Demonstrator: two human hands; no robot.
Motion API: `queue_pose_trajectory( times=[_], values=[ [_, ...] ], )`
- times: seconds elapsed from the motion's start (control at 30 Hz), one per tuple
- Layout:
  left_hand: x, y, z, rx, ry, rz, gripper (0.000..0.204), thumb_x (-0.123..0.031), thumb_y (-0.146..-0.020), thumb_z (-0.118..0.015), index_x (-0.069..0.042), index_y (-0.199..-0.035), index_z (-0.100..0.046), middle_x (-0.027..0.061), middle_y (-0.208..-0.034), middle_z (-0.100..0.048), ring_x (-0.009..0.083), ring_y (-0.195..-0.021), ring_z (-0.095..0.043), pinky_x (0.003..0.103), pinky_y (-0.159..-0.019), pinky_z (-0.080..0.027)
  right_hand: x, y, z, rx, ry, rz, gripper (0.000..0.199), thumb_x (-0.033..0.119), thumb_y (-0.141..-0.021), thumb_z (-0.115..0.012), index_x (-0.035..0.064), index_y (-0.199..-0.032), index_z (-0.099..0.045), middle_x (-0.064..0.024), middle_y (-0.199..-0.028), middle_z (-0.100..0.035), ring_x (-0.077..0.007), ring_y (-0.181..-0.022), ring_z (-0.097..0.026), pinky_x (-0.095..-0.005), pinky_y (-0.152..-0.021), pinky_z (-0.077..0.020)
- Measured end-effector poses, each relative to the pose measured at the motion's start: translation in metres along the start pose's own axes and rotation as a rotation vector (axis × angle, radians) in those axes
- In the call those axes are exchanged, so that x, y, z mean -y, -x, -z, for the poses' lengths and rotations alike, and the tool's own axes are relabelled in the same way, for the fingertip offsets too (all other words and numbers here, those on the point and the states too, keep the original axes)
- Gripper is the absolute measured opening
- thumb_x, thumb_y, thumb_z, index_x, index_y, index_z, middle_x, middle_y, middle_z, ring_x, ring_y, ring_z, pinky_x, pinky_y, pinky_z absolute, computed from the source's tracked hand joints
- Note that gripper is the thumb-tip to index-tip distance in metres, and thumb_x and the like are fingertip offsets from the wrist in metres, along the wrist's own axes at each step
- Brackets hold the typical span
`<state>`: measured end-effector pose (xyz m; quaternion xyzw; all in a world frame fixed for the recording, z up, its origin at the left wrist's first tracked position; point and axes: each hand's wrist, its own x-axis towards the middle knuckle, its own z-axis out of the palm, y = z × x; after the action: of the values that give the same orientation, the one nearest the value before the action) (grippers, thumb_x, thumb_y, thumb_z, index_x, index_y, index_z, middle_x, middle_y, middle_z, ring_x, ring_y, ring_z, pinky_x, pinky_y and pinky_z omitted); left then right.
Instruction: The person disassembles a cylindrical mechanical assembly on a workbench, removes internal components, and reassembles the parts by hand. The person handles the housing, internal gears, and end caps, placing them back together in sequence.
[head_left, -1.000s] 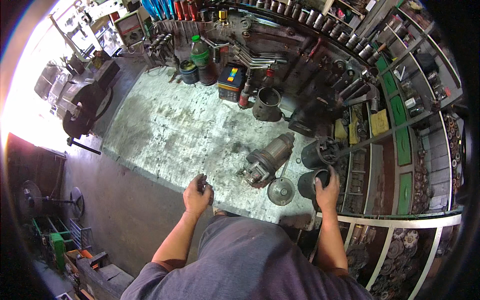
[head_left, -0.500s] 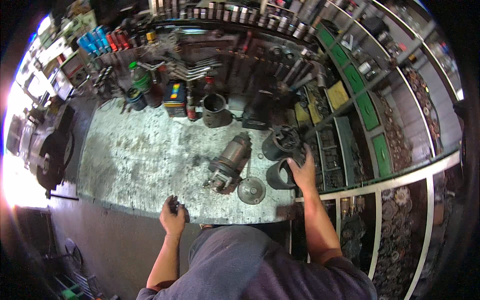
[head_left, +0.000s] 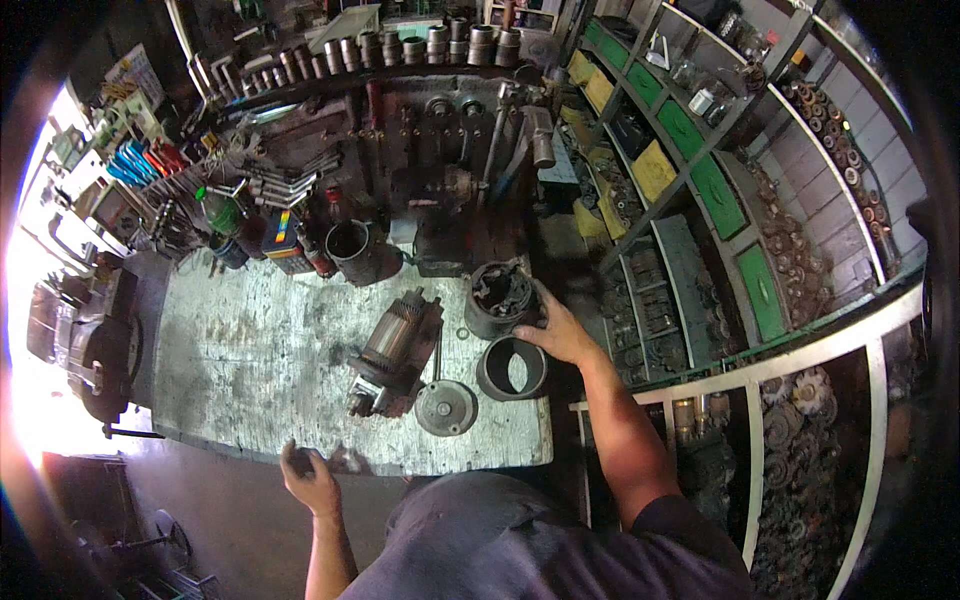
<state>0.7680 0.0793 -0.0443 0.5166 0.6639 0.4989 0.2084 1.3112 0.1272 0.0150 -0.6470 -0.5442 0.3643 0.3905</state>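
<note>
My right hand grips the rim of a dark cylindrical motor housing standing at the right end of the workbench. Just in front of it sits an empty metal ring housing. A motor armature with copper windings lies on its side in the middle of the bench, and a round end cap rests near it. My left hand hovers below the bench's front edge, fingers curled around a small dark object that I cannot make out.
A dark metal cup, a green bottle and cans stand at the bench's back. Sockets and tools hang on the wall behind. Shelves with green and yellow bins fill the right side. A bench vise is at left.
My right hand has moved from the ring housing up to the farther cylindrical housing. My left hand has dropped below the bench's front edge. The view has swung right.
</note>
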Motion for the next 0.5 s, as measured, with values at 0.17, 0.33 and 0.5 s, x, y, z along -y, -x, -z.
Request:
queue_pose_trajectory(
  times=[0.17,0.33,0.5],
  values=[
    [-0.124,0.049,-0.058,0.380,0.104,-0.369,0.048,-0.007,-0.093,-0.080,0.004,-0.138,-0.067,0.0169,-0.113,-0.078,0.0256,-0.103,-0.076,0.038,-0.094,-0.060,-0.041,-0.015,0.019,0.106,-0.198,-0.059,0.109,0.017,-0.087,-0.091,0.0042,-0.176,-0.030,-0.0290,-0.168,-0.052,-0.0382,-0.157,-0.052,-0.0456,-0.129,-0.0430],
    [-0.217,0.016,-0.200,0.630,0.013,-0.160,0.081,-0.029,-0.086,-0.095,0.004,-0.151,-0.061,0.0293,-0.140,-0.072,0.0371,-0.137,-0.069,0.044,-0.116,-0.055,-0.031,-0.037,0.022,0.164,0.260,0.131,0.116,0.019,-0.079,-0.099,0.0029,-0.173,-0.033,-0.0303,-0.166,-0.053,-0.0416,-0.155,-0.053,-0.0461,-0.128,-0.0447],
    [-0.255,-0.008,-0.257,0.899,-0.239,-0.028,0.104,-0.052,-0.080,-0.098,0.004,-0.157,-0.057,0.0331,-0.150,-0.067,0.0445,-0.141,-0.065,0.049,-0.119,-0.052,-0.013,-0.057,0.018,0.256,0.037,0.217,0.114,0.022,-0.070,-0.106,0.0013,-0.164,-0.045,-0.0235,-0.161,-0.060,-0.0335,-0.151,-0.058,-0.0448,-0.127,-0.0456]
  ],
)
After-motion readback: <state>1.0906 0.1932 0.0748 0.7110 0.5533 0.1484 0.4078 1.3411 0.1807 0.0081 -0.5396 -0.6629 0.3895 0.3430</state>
